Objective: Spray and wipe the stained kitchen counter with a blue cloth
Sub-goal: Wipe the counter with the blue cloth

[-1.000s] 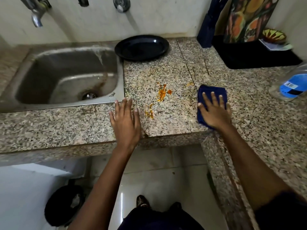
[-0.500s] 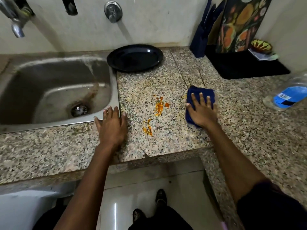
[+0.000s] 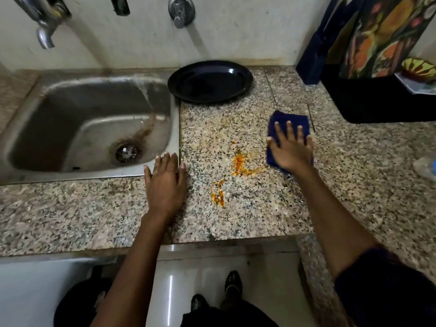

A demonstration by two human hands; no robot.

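Observation:
Orange stains (image 3: 238, 165) mark the speckled granite counter (image 3: 247, 215), with a second smear (image 3: 218, 193) closer to me. A folded blue cloth (image 3: 289, 120) lies just right of the stains, and my right hand (image 3: 291, 149) presses flat on it with fingers spread. My left hand (image 3: 166, 182) rests flat on the counter at the sink's front right corner, left of the stains. A clear bottle with a blue label (image 3: 427, 167) pokes in at the far right edge, mostly cut off.
A steel sink (image 3: 94, 128) sits to the left under a tap (image 3: 43, 31). A black plate (image 3: 210, 81) rests behind the stains. A black tray (image 3: 377, 102) with a patterned board and a bowl fills the back right. The counter turns a corner to my right.
My right hand has slid the cloth slightly left toward the stains, and one stain now looks smeared. My left hand stays near the sink corner. The camera has shifted.

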